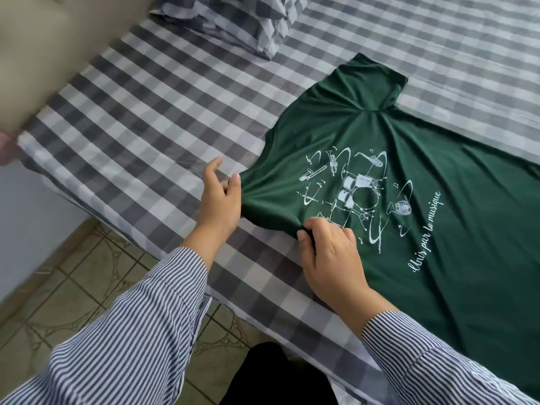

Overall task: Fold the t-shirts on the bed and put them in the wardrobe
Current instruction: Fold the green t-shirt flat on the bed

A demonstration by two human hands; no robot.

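Bed with grey-and-white checked cotton sheet [140, 106] is filling most of the view, running from 9 o'clock across to 3 o'clock. Dark green jersey t-shirt with a white music-instrument print and cursive lettering [409, 176] is lying spread on the sheet, taking up the 2 to 5 o'clock area, print side up, one short sleeve sticking out toward 1 o'clock, fabric gathering into creases near centre where the hands are. Beige padded headboard [43, 54] is standing at 10 o'clock, against the bed edge. Pillow in matching grey-and-white check [233, 21] is sitting at 12 o'clock, well apart from the t-shirt. Tiled floor with beige patterned tiles [73, 282] is showing at 7 to 8 o'clock beside the bed. Blue-and-white striped shirt sleeves [131, 331] are coming in from 6 to 7 o'clock and from 5 o'clock.

Left hand [219, 206] is sitting just left of centre, thumb and forefinger pinching the bunched edge of the t-shirt, other fingers loosely spread above the sheet. Right hand [330, 252] is lying just below centre, fingers curling down and thumb tucking under, grasping a fold of the t-shirt's near edge beside the print. Both hands are close together on the same edge.
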